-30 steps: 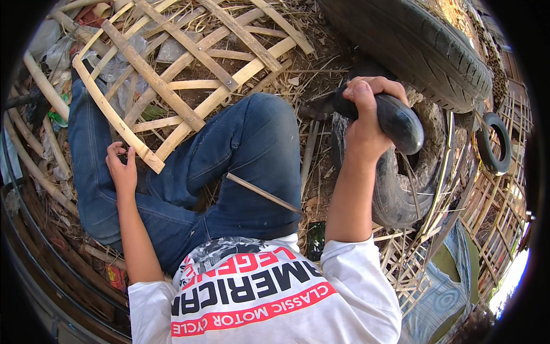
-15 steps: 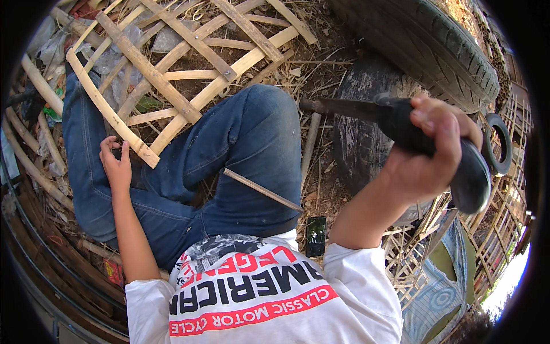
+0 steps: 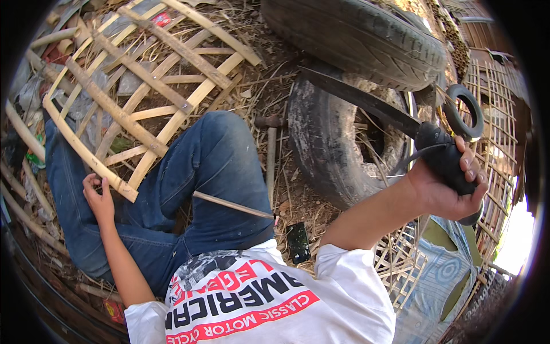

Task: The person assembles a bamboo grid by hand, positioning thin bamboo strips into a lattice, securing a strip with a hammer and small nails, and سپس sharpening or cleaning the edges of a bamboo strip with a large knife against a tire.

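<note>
My right hand (image 3: 444, 183) grips the black handle of a machete (image 3: 366, 106), raised out to my right. Its long dark blade points up and left over the tires. My left hand (image 3: 98, 198) lies against my jeans, thumb and fingers apart, right beside the lower end of a lattice of split bamboo strips (image 3: 117, 114). The thumb is close to the lattice's pale edge strip; whether it touches is unclear. The lattice leans over my bent leg. A thin bamboo stick (image 3: 232, 204) lies across my thigh.
Right of my knee lies a hammer (image 3: 271, 155), with a dark phone (image 3: 298, 243) below it. A worn tire (image 3: 321, 137), a larger tire (image 3: 366, 43) and a small black ring (image 3: 464, 113) stand beyond. Woven bamboo (image 3: 492, 109) and a blue patterned cloth (image 3: 438, 275) are at right.
My right hand has swung the machete outward, and its blade now shows at full length. The whole view has shifted, revealing more of the tires. My left hand stays by the lattice end.
</note>
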